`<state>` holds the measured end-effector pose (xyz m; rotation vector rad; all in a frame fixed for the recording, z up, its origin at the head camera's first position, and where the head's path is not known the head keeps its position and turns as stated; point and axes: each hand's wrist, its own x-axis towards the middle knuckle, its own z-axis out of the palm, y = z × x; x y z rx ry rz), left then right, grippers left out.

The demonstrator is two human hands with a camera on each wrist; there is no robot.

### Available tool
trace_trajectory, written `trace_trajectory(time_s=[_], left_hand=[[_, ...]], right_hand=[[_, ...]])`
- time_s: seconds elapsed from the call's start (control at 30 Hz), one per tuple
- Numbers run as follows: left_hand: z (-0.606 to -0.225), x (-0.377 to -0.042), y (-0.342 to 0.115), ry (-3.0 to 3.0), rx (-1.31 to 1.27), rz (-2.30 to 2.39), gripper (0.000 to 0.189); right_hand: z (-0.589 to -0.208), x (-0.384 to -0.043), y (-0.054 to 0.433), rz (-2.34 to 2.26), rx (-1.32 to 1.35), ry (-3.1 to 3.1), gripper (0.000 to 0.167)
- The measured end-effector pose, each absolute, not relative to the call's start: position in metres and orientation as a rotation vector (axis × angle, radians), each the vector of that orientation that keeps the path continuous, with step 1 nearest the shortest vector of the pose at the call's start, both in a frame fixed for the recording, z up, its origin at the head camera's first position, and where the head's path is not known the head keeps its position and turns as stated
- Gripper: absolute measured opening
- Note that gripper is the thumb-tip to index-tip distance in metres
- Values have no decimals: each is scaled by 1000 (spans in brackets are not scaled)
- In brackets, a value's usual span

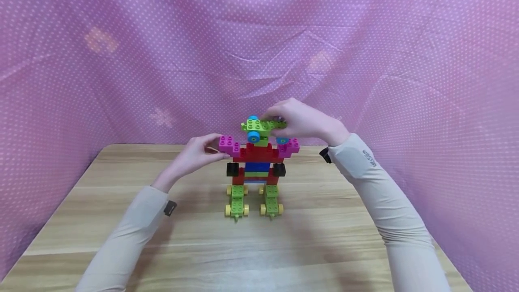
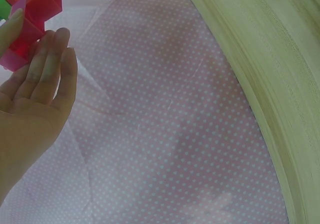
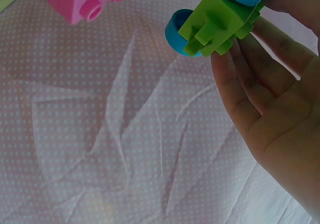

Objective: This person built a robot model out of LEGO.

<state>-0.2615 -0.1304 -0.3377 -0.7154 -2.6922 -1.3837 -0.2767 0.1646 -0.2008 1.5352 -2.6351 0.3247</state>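
Note:
A figure built of toy building bricks stands on the wooden table, with a red body, a blue brick and black bricks at its sides. Its feet are two green wheeled bases with yellow wheels. My left hand pinches the pink brick at the left shoulder between thumb and fingers, also visible in the left wrist view. Across the top lies a green wheeled base with blue wheels, held at its right part by my right hand. The right fingers partly hide it.
Another pink brick sits on the right shoulder, below my right hand. The wooden table stretches in front of the figure. A pink dotted cloth hangs behind and on both sides of the table.

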Motion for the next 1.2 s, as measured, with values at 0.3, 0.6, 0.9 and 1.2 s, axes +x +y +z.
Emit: trace_trajectory(time_s=[0.3,0.6,0.9,1.2], left_hand=[[-339,-269,-134,-2701,-723,-1378,46],[-339,-274,-137,-2694,-746,-1379,45],[-338,-274,-136,-2688,-756,-1375,46],[-338,-270,-135,-2695,-738,-1377,48]], right_hand=[[-208,-285,156,343,1552,-2646,33],[-209,-288,150,343,1551,-2663,31],[-208,-287,149,332,1565,-2655,31],[-211,-284,151,353,1612,-2640,31]])
